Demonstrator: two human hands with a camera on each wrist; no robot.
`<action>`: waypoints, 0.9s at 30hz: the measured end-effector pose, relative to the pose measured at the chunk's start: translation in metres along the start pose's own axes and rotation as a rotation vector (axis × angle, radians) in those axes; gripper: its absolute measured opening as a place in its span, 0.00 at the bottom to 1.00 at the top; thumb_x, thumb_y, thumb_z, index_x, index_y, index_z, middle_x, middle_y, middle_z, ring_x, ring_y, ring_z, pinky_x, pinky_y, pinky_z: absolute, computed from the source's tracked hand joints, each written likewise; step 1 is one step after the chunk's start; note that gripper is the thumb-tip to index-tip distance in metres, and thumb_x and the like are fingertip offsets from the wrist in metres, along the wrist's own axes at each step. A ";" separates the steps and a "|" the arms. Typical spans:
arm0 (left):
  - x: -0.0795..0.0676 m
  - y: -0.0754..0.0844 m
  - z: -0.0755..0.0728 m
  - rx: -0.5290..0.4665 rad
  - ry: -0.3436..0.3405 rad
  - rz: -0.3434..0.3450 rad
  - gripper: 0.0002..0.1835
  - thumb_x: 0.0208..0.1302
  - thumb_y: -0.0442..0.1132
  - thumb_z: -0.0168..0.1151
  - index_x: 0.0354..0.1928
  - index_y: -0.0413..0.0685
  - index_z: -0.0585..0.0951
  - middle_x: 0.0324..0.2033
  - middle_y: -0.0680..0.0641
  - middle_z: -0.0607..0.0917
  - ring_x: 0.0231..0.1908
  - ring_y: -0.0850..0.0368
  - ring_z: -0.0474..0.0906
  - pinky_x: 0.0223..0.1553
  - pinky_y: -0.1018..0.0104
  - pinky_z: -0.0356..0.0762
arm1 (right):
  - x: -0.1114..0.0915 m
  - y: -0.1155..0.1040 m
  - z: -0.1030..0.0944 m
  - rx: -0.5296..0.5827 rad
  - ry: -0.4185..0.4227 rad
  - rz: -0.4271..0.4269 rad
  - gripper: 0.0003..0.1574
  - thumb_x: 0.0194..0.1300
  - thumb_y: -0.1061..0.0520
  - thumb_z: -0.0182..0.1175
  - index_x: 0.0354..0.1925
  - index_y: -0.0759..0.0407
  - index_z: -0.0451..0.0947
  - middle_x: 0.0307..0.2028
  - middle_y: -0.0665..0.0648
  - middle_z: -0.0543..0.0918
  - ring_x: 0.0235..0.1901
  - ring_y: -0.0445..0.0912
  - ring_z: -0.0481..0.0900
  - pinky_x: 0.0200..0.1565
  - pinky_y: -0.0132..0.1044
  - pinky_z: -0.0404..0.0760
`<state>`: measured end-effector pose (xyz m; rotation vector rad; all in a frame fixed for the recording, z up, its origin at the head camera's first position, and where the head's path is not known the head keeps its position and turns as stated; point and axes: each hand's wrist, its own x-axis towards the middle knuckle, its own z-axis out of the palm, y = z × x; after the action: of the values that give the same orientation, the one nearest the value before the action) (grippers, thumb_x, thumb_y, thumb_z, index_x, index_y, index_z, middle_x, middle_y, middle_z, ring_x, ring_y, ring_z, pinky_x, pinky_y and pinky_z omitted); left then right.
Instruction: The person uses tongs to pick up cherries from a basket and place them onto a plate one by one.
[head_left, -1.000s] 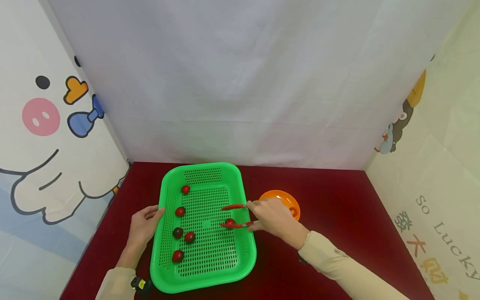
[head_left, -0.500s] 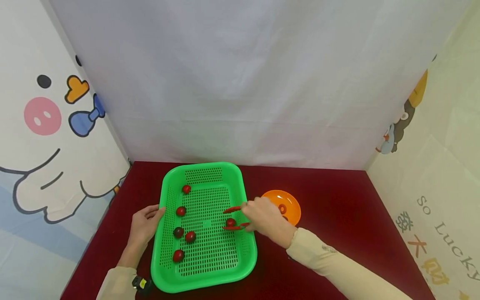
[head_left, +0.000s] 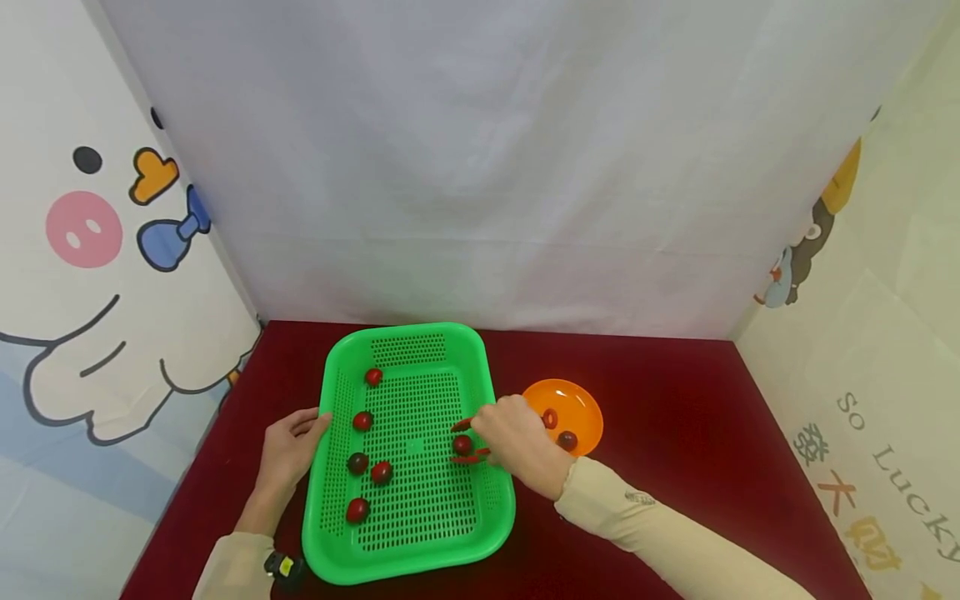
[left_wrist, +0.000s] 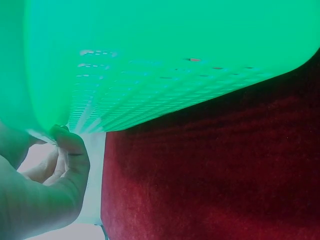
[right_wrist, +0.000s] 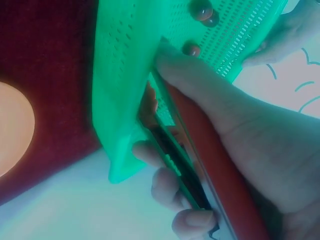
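Note:
My left hand (head_left: 291, 450) pinches the left rim of a green perforated plastic basket (head_left: 412, 567); the left wrist view shows its bent fingers (left_wrist: 72, 145) at that edge. My right hand (head_left: 521, 437) grips red-and-metal tongs (right_wrist: 205, 155) over the basket's right side. The red tong tips stand apart, on either side of a cherry tomato (head_left: 462, 445) on the basket floor. Behind the hand, the tongs' ringed end (head_left: 550, 417) sticks out over an orange plate. Several other cherry tomatoes, such as a dark one (head_left: 357, 463), lie along the basket's left half.
The orange plate (head_left: 581, 408) stands right of the basket, partly covered by the right hand, with a dark cherry tomato (head_left: 567, 440) in it. A dark red cloth (head_left: 675, 467) covers the table. White curtains (head_left: 510, 167) and printed hangings rise around it.
My right hand has moved slightly left with the tongs, bringing their tips around the tomato at the right. More of the orange plate and its tomato now shows. My left hand stays at the rim.

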<state>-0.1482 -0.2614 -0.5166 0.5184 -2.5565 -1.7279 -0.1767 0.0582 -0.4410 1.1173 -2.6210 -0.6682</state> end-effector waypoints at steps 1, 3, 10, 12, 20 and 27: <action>0.000 0.000 0.000 0.001 0.002 0.000 0.29 0.78 0.49 0.57 0.66 0.31 0.75 0.57 0.29 0.81 0.34 0.67 0.82 0.34 0.73 0.81 | 0.000 0.000 0.000 0.004 -0.001 0.002 0.35 0.48 0.34 0.81 0.13 0.48 0.68 0.13 0.46 0.57 0.15 0.40 0.56 0.18 0.29 0.59; 0.000 -0.001 0.000 0.001 0.005 0.002 0.29 0.78 0.49 0.57 0.66 0.31 0.75 0.57 0.29 0.81 0.34 0.67 0.82 0.34 0.73 0.81 | 0.000 0.000 -0.001 0.015 -0.003 0.007 0.37 0.47 0.33 0.81 0.12 0.48 0.66 0.13 0.46 0.55 0.14 0.40 0.53 0.18 0.29 0.57; 0.000 0.000 0.001 0.001 0.008 0.001 0.28 0.78 0.49 0.57 0.66 0.32 0.76 0.56 0.29 0.81 0.34 0.67 0.82 0.35 0.73 0.81 | -0.001 0.001 0.001 0.059 -0.013 0.023 0.35 0.45 0.34 0.83 0.13 0.47 0.69 0.12 0.46 0.57 0.13 0.40 0.55 0.17 0.30 0.59; 0.001 0.000 0.001 0.004 0.009 -0.003 0.29 0.78 0.50 0.57 0.66 0.32 0.75 0.57 0.29 0.81 0.34 0.67 0.81 0.35 0.73 0.81 | -0.001 0.002 0.002 0.079 -0.015 0.027 0.33 0.46 0.36 0.83 0.13 0.47 0.70 0.12 0.45 0.60 0.13 0.40 0.57 0.17 0.30 0.61; 0.001 -0.001 0.001 0.007 0.009 -0.013 0.30 0.78 0.51 0.57 0.67 0.32 0.74 0.59 0.29 0.80 0.35 0.68 0.80 0.35 0.73 0.81 | -0.007 0.006 0.007 0.137 0.004 0.025 0.30 0.50 0.36 0.81 0.18 0.49 0.73 0.14 0.45 0.65 0.13 0.40 0.60 0.17 0.28 0.63; 0.001 -0.003 0.001 0.012 0.015 -0.007 0.29 0.78 0.50 0.57 0.67 0.32 0.75 0.58 0.29 0.80 0.34 0.68 0.81 0.35 0.73 0.81 | -0.015 0.009 0.014 0.154 0.056 0.033 0.31 0.49 0.30 0.79 0.27 0.51 0.79 0.15 0.46 0.70 0.13 0.41 0.62 0.16 0.30 0.64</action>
<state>-0.1486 -0.2613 -0.5197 0.5398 -2.5600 -1.7047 -0.1770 0.0787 -0.4494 1.1138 -2.6737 -0.4282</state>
